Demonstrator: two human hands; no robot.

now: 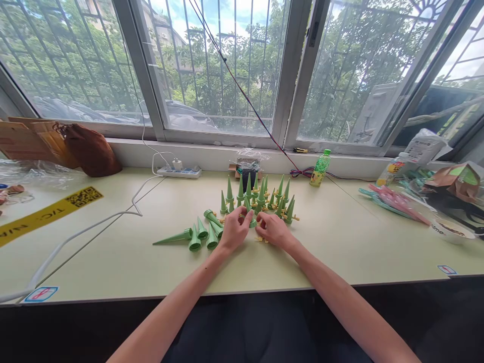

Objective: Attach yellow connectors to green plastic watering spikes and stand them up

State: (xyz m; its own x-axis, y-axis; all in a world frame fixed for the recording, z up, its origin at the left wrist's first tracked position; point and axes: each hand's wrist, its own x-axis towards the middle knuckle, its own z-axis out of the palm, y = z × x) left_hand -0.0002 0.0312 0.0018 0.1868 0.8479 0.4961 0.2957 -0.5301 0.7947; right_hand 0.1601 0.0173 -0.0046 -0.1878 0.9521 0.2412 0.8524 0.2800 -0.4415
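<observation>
1. Held above the desk (124, 272), roughly midway along its near edge and set back from it: a green plastic spike (248, 206), tip up, collar down.
2. Probably light and stiff, judging by the moulded look; likely smooth and a little slippery, not very fragile.
3. Best gripped around the broad collar, rather than on the slick taper.
4. Nearly closed at the left hand (235, 233), with thumb and fingers pinching the spike.
5. Curled at the right hand (275, 229), fingertips close beside the collar; cannot tell whether gripping anything.
6. Nearby: yellow valve pieces (259, 239) just below the right hand, standing spikes (261, 196) toward the far edge, loose spikes (194, 243) toward the left end.
</observation>
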